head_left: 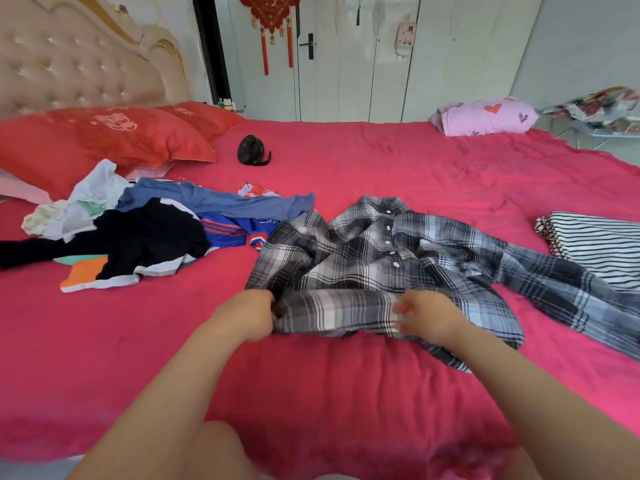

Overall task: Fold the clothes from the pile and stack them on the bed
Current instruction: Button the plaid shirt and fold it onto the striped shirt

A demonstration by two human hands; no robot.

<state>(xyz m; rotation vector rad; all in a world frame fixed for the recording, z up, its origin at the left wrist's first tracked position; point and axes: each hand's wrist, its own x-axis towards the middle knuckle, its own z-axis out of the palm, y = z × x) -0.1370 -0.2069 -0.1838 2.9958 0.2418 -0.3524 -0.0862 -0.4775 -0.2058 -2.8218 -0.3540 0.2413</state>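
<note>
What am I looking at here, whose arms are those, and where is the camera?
No machine here. One camera sits on a person's head, looking forward and down, so the two bare arms at the bottom are the wearer's own. They work over a bed with a pink sheet. A grey plaid shirt lies spread out before them, buttons up. The left hand grips its near hem; the right hand is at the same hem, too blurred to tell whether it grips. The unfolded pile of clothes lies on the left, a striped garment, seemingly folded, on the right.
</note>
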